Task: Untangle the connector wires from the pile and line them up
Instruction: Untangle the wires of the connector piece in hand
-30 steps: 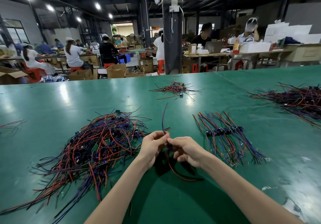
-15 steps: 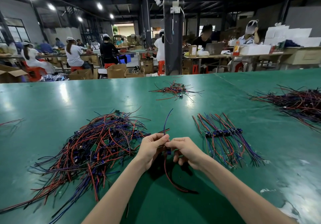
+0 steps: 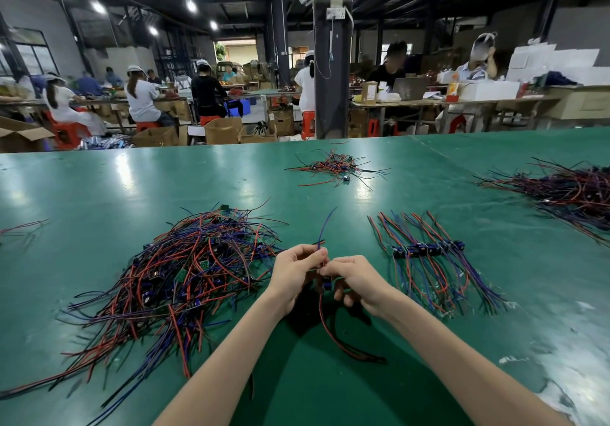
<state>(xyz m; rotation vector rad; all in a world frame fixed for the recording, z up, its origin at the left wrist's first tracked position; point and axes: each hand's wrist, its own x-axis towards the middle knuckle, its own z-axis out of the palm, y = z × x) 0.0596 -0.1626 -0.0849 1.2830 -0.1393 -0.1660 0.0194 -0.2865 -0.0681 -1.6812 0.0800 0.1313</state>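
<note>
Centrally, left hand [image 3: 295, 272] pinching one connector wire [image 3: 321, 310], right hand [image 3: 358, 280] seemingly pinching it too

Bare green table [image 3: 99, 194] lies open behind the tangled pile [image 3: 185, 273] at left; the lined-up row [image 3: 429, 254] blocks the right, with a clear lane between.

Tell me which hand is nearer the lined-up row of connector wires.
Right. The right hand sits just left of the lined-up row, not touching it; the left hand is farther off, beyond the right hand, beside the tangled pile.
</note>
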